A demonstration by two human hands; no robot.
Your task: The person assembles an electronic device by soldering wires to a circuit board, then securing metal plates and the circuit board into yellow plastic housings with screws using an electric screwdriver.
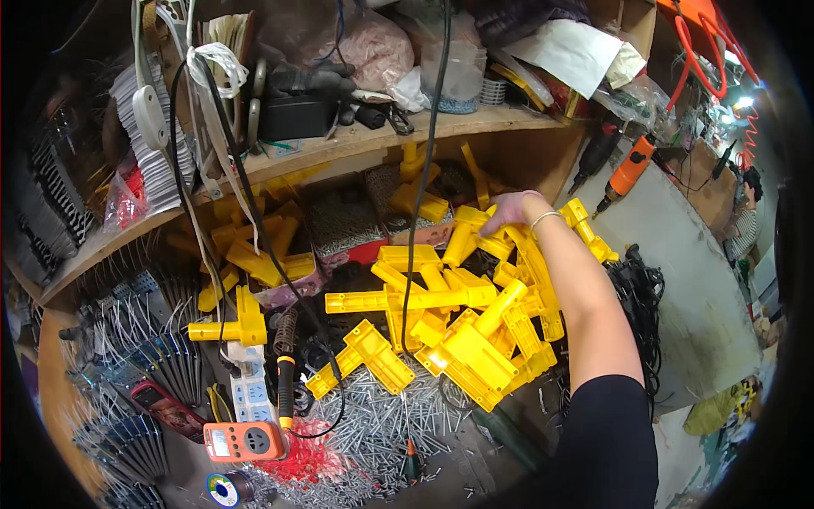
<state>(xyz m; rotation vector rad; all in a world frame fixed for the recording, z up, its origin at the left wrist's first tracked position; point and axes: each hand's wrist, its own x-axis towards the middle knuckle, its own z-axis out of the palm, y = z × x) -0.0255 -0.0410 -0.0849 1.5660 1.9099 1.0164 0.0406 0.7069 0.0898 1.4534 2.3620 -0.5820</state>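
My right hand [510, 210] reaches in from the lower right to the far side of a pile of yellow plastic housings [475, 352]. Its fingers are curled down onto a yellow plastic housing [462, 240] at the back of the pile, and some fingertips are hidden. A bracelet circles the wrist, and a black sleeve covers the upper arm. The housings are T-shaped or handle-shaped and lie loosely over one another. One separate housing [366, 360] rests at the pile's left front, on loose screws [381, 433]. My left hand is out of view.
A soldering iron [286, 386] leans by a white power strip [248, 382] and an orange socket meter [242, 441]. Black cables hang across the middle. An orange power screwdriver [627, 170] hangs at right beside black cords [640, 297]. A crowded wooden shelf [381, 140] spans the back.
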